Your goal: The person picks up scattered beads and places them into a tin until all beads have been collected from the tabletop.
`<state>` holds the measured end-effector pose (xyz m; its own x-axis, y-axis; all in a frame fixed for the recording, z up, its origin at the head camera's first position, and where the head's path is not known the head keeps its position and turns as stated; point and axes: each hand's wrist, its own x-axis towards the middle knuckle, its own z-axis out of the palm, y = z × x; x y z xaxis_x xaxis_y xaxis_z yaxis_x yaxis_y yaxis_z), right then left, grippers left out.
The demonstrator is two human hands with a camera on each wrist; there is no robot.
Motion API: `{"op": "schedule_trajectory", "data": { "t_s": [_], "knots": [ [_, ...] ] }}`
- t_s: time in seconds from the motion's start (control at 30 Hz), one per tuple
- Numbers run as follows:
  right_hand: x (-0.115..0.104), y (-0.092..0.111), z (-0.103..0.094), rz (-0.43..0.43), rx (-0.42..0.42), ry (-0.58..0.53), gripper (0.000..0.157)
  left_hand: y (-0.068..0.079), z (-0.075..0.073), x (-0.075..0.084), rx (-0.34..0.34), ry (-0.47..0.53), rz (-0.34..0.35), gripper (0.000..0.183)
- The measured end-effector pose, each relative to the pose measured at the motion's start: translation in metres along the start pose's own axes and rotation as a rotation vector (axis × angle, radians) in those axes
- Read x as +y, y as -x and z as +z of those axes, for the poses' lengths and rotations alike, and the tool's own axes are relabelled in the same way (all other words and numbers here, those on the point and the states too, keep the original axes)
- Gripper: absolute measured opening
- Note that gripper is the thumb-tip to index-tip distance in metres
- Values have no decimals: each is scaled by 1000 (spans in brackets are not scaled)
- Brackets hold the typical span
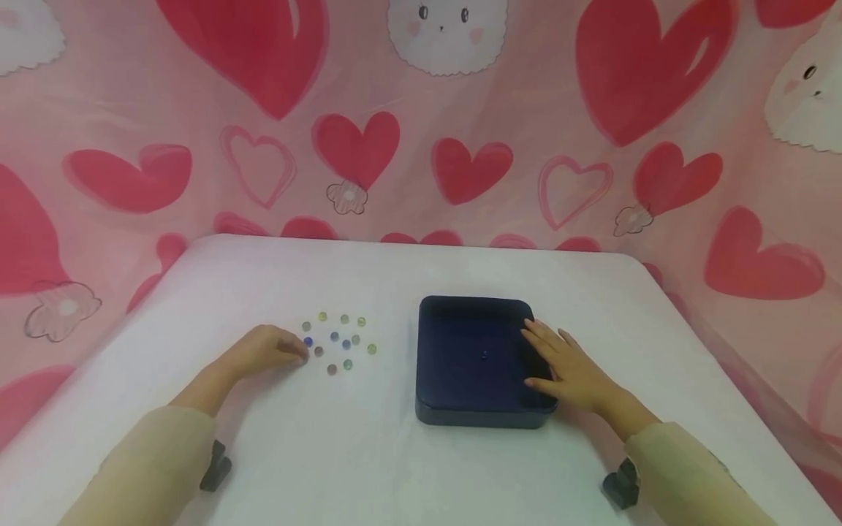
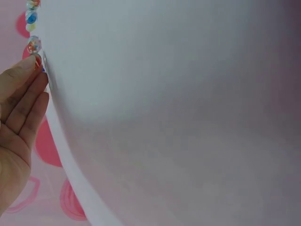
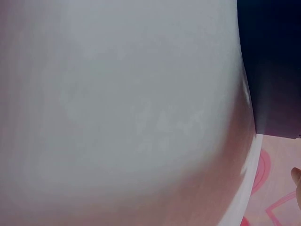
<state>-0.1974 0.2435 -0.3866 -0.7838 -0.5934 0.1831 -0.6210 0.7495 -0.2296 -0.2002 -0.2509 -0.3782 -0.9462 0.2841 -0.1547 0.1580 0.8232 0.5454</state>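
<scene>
Several small glass marbles (image 1: 346,344) lie scattered left of the table's middle. My left hand (image 1: 268,349) is beside them, its fingertips right by a deep blue marble (image 1: 308,341). In the left wrist view the thumb of my left hand (image 2: 16,113) is next to a red-orange marble (image 2: 37,61); no grip on any marble shows plainly. Right of the marbles stands a shallow dark blue box (image 1: 454,417), with one tiny round thing (image 1: 484,356) inside. My right hand (image 1: 571,372) rests on its right rim with fingers spread. Only a fingertip (image 3: 297,176) and the box side show in the right wrist view.
A white-covered table (image 1: 329,467) carries everything. Behind it and at the sides hangs a pink cloth (image 1: 408,102) with red hearts. A dark device (image 1: 216,466) is strapped under the left wrist, another device (image 1: 621,484) under the right.
</scene>
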Motion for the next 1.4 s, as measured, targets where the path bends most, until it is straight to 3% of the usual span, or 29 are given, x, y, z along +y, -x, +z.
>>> {"op": "schedule_trajectory", "data": {
  "t_s": [0.5,1.0,1.4],
  "knots": [
    [0,0,-1,9,-14,-8,72,0,-3,21,77,79,99,24],
    [1,-1,0,8,-23,-34,73,-11,7,63,53,184,242,23],
    [1,-1,-1,20,-24,-25,74,-25,20,95,-9,185,272,24]
  ]
}}
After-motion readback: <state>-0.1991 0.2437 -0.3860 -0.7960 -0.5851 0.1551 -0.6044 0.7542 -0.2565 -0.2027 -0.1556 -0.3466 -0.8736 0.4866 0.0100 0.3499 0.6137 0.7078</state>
